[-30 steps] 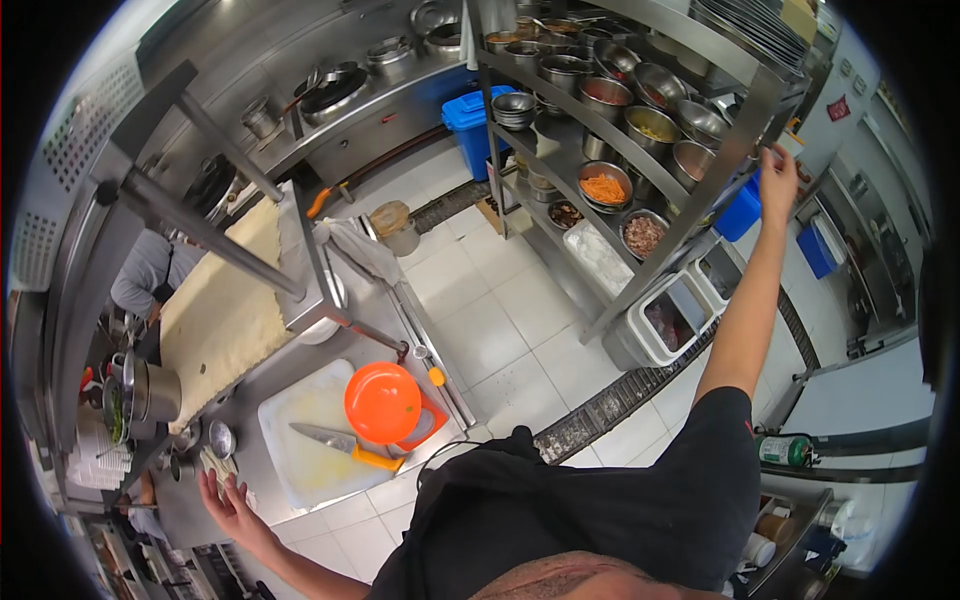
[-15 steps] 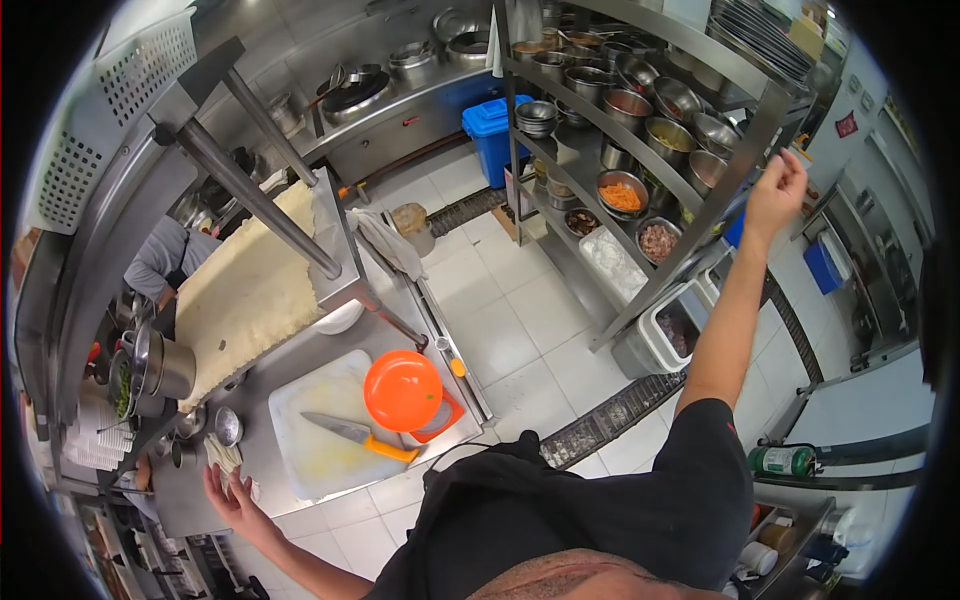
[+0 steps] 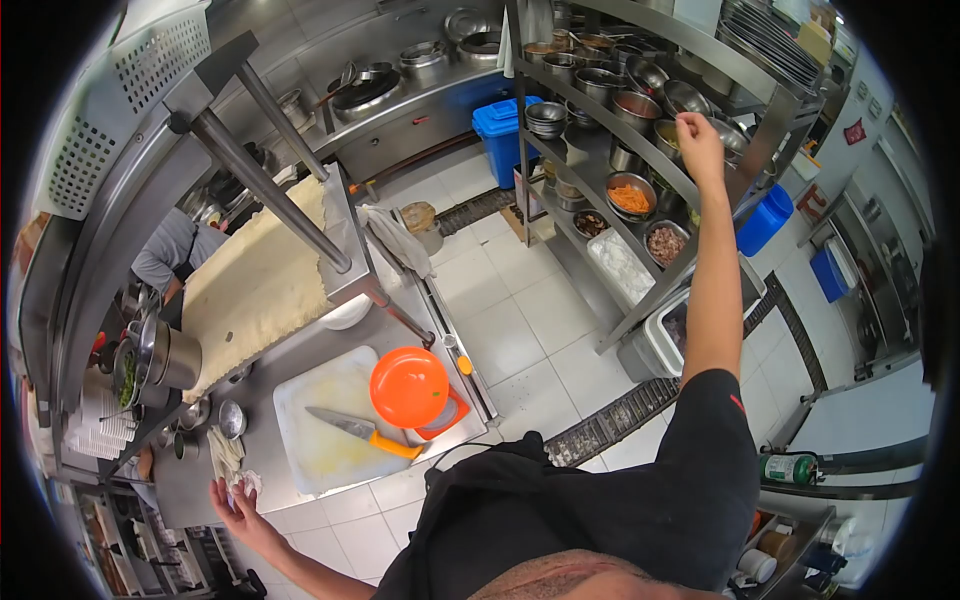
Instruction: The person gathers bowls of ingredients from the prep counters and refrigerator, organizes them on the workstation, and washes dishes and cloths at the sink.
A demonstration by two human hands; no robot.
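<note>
Fingers (image 3: 689,122) near shelves (image 3: 565,152), steel counter (image 3: 185,500), tiled floor (image 3: 505,340)

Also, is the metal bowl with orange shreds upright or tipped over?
Upright: the metal bowl opens upward, with orange shreds lying inside.

A head-worn camera looks forward and down from just above the black shirt (image 3: 590,500).

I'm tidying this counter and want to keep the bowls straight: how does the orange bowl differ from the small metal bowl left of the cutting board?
Colour: the orange bowl is bright orange; the small metal bowl is silvery.
Size: the orange bowl looks clearly larger than the small metal bowl.
Place: the orange bowl overlaps the cutting board in view; the small metal bowl sits apart from it, nearer the left hand.
Both are round.
</note>
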